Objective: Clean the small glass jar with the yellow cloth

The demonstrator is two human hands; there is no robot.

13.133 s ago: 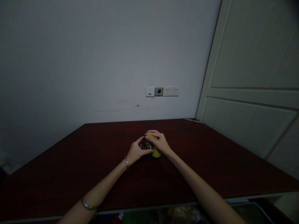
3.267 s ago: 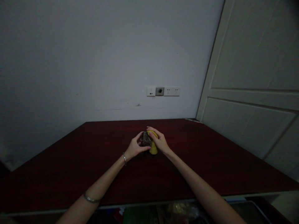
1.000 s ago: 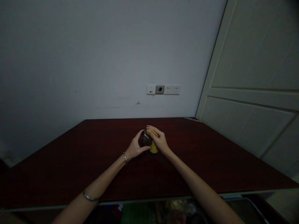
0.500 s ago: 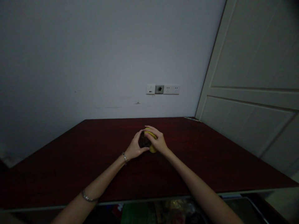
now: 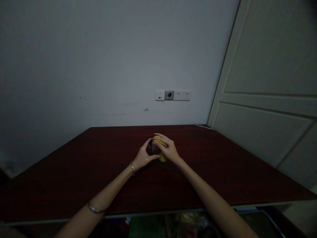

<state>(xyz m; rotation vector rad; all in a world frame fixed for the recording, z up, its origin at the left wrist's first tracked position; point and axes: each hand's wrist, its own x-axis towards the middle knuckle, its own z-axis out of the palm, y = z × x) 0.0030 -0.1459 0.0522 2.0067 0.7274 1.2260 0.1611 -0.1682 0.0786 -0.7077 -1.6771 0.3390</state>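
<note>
Both my hands meet over the middle of a dark red table (image 5: 74, 185). My left hand (image 5: 143, 157) is curled round a small clear glass object (image 5: 152, 149), perhaps a jar or cup, held just above the tabletop. My right hand (image 5: 168, 149) is closed on a yellow cloth or sponge (image 5: 162, 158) pressed against the right side and top of the glass. The dim light hides the exact shape of the glass. Thin bracelets ring my left wrist and forearm.
A white wall stands behind the table with a row of sockets (image 5: 172, 95). A pale panelled door (image 5: 267, 99) runs along the right side. Below the table's front edge (image 5: 158, 213) lie blurred colourful items (image 5: 170, 226).
My hands stay together on the glass. The yellow cloth has shifted slightly over it under my right hand. The camera moved a little.
</note>
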